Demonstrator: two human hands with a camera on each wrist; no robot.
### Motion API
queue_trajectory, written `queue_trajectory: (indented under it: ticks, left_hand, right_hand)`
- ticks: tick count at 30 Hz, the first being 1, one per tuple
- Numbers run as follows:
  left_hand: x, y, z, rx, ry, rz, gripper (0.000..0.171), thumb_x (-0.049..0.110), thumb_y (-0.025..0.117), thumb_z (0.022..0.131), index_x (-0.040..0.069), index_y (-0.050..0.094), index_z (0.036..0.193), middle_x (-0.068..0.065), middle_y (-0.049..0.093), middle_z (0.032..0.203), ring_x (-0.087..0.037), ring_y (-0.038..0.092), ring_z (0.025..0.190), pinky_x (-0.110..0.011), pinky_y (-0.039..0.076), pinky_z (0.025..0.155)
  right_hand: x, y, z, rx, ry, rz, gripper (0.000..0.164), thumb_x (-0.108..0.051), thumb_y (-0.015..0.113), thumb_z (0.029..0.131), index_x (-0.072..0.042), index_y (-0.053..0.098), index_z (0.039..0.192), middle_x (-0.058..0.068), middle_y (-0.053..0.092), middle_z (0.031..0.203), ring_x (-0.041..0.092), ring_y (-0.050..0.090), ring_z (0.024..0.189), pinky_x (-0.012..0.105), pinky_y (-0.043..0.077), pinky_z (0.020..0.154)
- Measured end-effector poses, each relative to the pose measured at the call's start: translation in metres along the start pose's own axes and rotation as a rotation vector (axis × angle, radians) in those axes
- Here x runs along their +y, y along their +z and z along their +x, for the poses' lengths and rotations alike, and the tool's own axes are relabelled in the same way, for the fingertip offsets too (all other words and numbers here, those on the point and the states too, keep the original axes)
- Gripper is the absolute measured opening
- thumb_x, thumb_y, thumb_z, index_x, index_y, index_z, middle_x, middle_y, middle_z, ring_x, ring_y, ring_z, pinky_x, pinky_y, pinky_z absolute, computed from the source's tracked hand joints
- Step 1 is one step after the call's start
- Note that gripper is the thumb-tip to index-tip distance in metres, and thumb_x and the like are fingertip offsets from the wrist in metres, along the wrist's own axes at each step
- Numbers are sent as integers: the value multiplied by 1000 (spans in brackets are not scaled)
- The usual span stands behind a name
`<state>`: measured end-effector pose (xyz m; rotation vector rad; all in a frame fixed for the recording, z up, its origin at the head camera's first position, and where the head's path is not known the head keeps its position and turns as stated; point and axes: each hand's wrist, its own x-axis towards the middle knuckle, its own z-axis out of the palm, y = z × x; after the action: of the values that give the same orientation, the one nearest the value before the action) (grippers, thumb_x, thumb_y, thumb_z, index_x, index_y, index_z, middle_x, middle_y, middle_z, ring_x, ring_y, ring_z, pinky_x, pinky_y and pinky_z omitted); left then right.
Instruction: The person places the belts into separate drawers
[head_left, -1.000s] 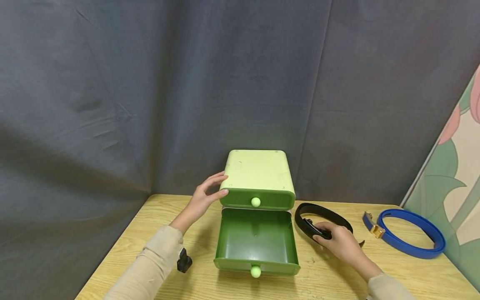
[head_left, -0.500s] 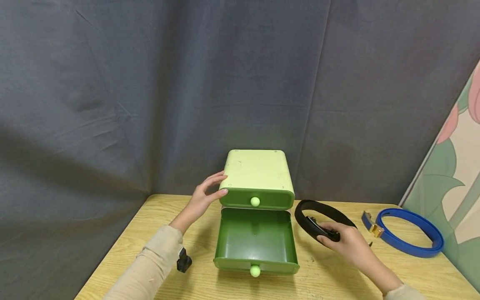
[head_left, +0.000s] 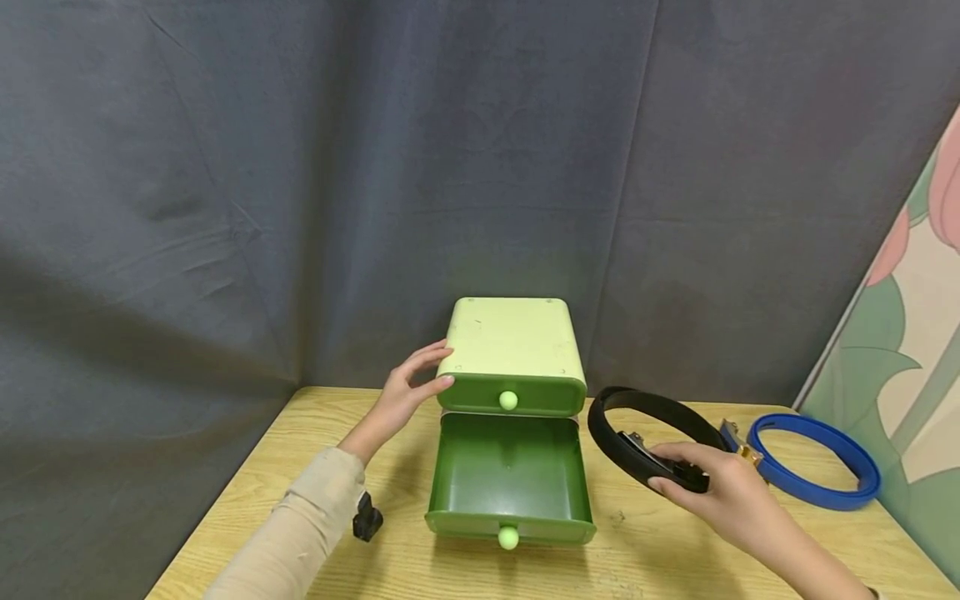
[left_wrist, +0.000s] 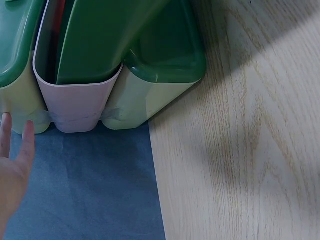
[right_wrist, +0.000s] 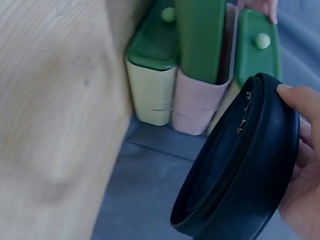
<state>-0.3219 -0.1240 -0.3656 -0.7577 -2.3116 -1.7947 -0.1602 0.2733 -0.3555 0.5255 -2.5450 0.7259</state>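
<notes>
A small drawer cabinet (head_left: 517,337) with a pale green top stands at the back of the table. Its middle drawer (head_left: 461,527), green inside, is pulled out with nothing in it; a pink shell surrounds it in the wrist views. My left hand (head_left: 397,402) rests its fingertips and thumb against the cabinet's upper left side, fingers extended. To the right, my right hand (head_left: 731,492) pinches a coiled black belt (right_wrist: 262,165) between thumb and fingers, near its buckle. The coil is raised and tilted over the table, right of the open drawer.
A coiled blue belt (head_left: 832,496) with a gold buckle (head_left: 750,454) lies at the table's right, partly behind my right hand. A grey curtain (head_left: 465,167) hangs behind the wooden table (head_left: 300,450). A wall with a floral pattern (head_left: 911,358) borders the right side.
My right hand has lifted the black belt off the table and drawn it slightly rightward and nearer to me. The left hand stays on the cabinet.
</notes>
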Motion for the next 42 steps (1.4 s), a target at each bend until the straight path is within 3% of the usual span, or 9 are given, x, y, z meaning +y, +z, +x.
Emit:
queue_trajectory:
  ticks: [8, 16, 24, 35, 42]
  left_hand:
    - [1, 0, -1, 5, 15, -3, 46, 15, 69, 94, 9, 59, 138, -3, 44, 152, -25, 44, 134, -56, 32, 108]
    - [1, 0, -1, 6, 18, -6, 45, 14, 68, 94, 9, 58, 138, -3, 43, 152, -26, 44, 134, -57, 32, 107]
    - [-1, 1, 0, 8, 29, -9, 45, 14, 68, 95, 9, 58, 139, -4, 43, 152, -26, 45, 132, -55, 33, 107]
    - [-2, 1, -2, 5, 28, -14, 45, 14, 67, 95, 9, 57, 139, -4, 41, 154, -27, 45, 131, -54, 35, 105]
    - [-1, 1, -3, 7, 25, -27, 45, 13, 68, 95, 8, 58, 138, -5, 41, 153, -29, 46, 131, -55, 34, 106]
  right_hand:
    - [-23, -17, -7, 6, -131, 37, 36, -6, 87, 72, -18, 74, 103, -6, 72, 96, -1, 63, 81, 17, 49, 59]
    - [-45, -18, -7, -64, -316, 196, 45, 1, 84, 74, -18, 70, 112, -10, 68, 99, 2, 63, 82, 13, 48, 64]
    - [-62, -7, -4, -202, -306, 240, 30, -12, 78, 86, -20, 70, 113, -11, 67, 104, 3, 60, 88, 22, 52, 67]
    - [-87, 18, 12, -179, -442, 295, 28, -14, 77, 88, -19, 69, 115, -10, 67, 104, 4, 61, 89, 23, 50, 70]
    - [-95, 35, 21, -193, -470, 312, 25, -17, 75, 90, -17, 70, 114, -9, 68, 103, 4, 61, 88, 21, 51, 72]
